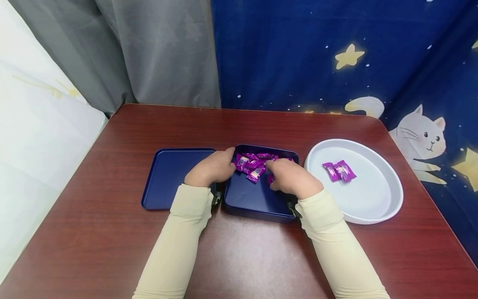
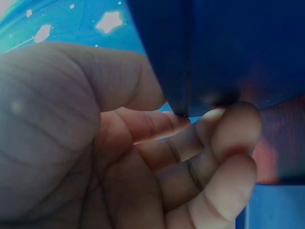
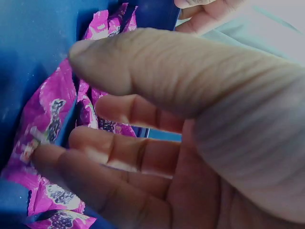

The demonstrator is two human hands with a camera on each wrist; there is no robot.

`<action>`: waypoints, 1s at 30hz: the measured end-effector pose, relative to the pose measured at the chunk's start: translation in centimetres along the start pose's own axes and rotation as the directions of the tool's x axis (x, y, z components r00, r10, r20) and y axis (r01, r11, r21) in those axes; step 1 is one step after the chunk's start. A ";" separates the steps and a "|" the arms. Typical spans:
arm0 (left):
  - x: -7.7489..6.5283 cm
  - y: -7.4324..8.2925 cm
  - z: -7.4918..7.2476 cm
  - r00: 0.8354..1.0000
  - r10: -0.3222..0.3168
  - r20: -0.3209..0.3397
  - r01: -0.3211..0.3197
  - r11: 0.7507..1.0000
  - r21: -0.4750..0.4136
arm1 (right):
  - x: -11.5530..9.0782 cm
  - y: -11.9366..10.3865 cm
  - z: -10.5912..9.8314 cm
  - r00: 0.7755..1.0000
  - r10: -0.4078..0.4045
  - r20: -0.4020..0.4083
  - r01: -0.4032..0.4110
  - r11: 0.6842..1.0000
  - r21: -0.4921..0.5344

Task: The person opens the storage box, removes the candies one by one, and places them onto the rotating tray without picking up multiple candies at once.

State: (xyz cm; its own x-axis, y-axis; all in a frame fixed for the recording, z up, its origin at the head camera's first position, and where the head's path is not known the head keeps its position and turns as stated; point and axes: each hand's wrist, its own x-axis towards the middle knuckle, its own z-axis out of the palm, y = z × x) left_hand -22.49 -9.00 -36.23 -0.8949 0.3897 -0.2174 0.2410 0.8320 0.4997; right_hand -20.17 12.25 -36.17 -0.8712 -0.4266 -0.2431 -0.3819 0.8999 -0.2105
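A dark blue rectangular box (image 1: 257, 201) stands in the middle of the table, with several purple-wrapped candies (image 1: 255, 164) heaped toward its far side. The left hand (image 1: 213, 168) holds the box's left wall near the far corner; in the left wrist view its thumb lies against the blue box wall (image 2: 228, 52), fingers curled at its edge. Inside the box, the right hand (image 1: 293, 178) reaches down over the candies. Seen from the right wrist, thumb and fingers are spread apart, fingertips at a candy's purple wrapper (image 3: 45, 114).
Left of the box lies a flat blue lid (image 1: 173, 178), partly under the left hand. At the right stands a round white tray (image 1: 369, 199) holding two purple candies (image 1: 340, 171). Curtains (image 1: 284, 54) hang behind the brown table (image 1: 242, 253).
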 end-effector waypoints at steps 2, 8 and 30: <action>0.0 0.0 0.0 1.000 -0.004 0.001 0.004 1.000 -0.001 | 0.1 0.0 0.0 1.000 -0.007 -0.009 0.007 1.000 -0.015; 0.0 -0.1 0.0 1.000 -0.003 0.004 0.003 1.000 -0.003 | 0.1 0.0 0.1 1.000 0.023 -0.017 -0.024 0.998 -0.059; 0.0 0.0 0.0 1.000 0.007 -0.003 -0.007 1.000 -0.004 | 0.7 0.3 1.1 1.000 -0.005 0.004 0.005 0.999 -0.047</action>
State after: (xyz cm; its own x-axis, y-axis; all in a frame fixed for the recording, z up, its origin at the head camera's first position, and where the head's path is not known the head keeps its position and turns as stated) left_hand -22.44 -8.98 -36.21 -0.8941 0.3948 -0.2116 0.2459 0.8275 0.5048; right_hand -20.60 12.15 -37.47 -0.8678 -0.4316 -0.2461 -0.4006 0.9008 -0.1672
